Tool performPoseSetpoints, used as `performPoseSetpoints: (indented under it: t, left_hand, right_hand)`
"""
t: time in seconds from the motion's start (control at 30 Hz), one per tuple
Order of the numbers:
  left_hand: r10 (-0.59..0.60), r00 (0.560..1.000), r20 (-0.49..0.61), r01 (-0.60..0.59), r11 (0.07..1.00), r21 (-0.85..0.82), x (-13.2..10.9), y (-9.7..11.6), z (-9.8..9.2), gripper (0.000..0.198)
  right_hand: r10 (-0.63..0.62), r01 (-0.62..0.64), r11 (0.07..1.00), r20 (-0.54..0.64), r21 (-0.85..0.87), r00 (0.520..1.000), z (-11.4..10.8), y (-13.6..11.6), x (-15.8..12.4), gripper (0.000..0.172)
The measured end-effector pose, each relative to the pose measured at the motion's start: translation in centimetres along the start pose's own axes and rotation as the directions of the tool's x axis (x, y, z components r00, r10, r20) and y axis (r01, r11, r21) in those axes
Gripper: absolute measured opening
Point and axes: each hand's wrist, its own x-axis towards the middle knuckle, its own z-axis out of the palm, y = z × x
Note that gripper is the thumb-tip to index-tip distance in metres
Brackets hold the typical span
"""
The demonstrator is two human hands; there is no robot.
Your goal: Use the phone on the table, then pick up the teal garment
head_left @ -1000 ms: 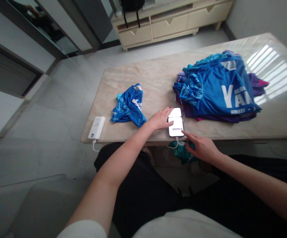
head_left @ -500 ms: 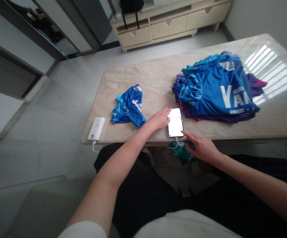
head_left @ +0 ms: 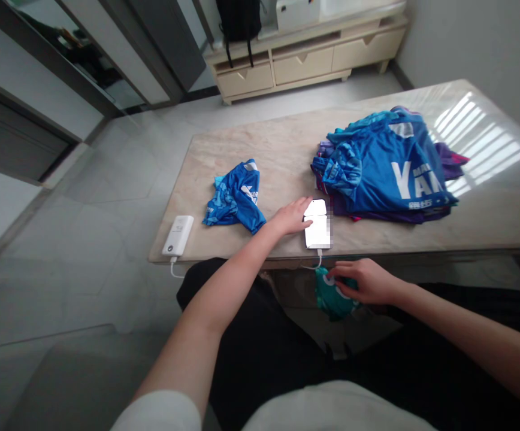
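left hand (head_left: 292, 216) lies flat on the table (head_left: 287, 149), just left of centre frame, fingers stretched out and loose, tips touching the left edge of the phone (head_left: 317, 224); it grips nothing, it only rests against it. the phone lies face up near the table's front edge, screen lit white, a white cable (head_left: 319, 257) running from its lower end down over the edge. right hand (head_left: 364, 281) sits lower, below the table edge and right of centre, fingers curled over a teal cloth (head_left: 332, 298) that hangs under the table; it looks to be pinching the cloth's top, though how firm that hold is i cannot tell. the two hands are apart, the phone between them and a touch higher. left of the left hand, a crumpled blue shirt (head_left: 235, 197) lies on the table, close to the wrist. further left, at the table's front corner, a white power bank (head_left: 178, 235) with its own cable dropping off the edge. right of the phone, nearly touching its top corner, a pile of shirts (head_left: 386, 167), blue on top with white letters, purple ones beneath. sunlight stripes fall on the table at the right of frame. at the top of frame, a cream cabinet (head_left: 305, 57) with drawers, a black bag (head_left: 238, 21) hanging over it
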Motion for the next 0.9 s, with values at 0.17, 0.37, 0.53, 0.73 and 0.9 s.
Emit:
performPoseSetpoints:
  t: [0.17,0.37,0.53,0.73,0.9]
  left_hand:
    - [-0.009,1.000,-0.016,0.009,1.000,-0.010,0.1,0.1,0.1,0.072]
    - [-0.013,0.999,-0.034,0.012,1.000,-0.006,-0.4,0.5,0.2,0.075]
    - [-0.003,1.000,-0.030,0.002,1.000,-0.016,-0.9,0.5,0.2,0.095]
    - [-0.014,0.999,-0.034,0.013,1.000,-0.027,-0.5,0.4,0.6,0.089]
    - [-0.027,0.998,-0.057,0.025,0.999,-0.031,-0.2,0.3,1.0,0.086]
  right_hand:
    - [0.007,0.007,0.992,0.105,-0.125,0.994,0.6,-0.9,0.6,0.028]
    - [0.001,0.017,0.978,0.088,-0.209,0.996,0.6,-1.7,1.6,0.031]
    - [0.046,-0.048,0.970,-0.015,-0.236,0.999,0.4,-1.3,0.9,0.043]
    - [0.244,-0.313,0.907,-0.257,-0.281,0.935,-0.1,0.3,0.5,0.048]
    - [0.294,-0.384,0.875,-0.307,-0.293,0.905,-0.1,1.5,1.3,0.049]
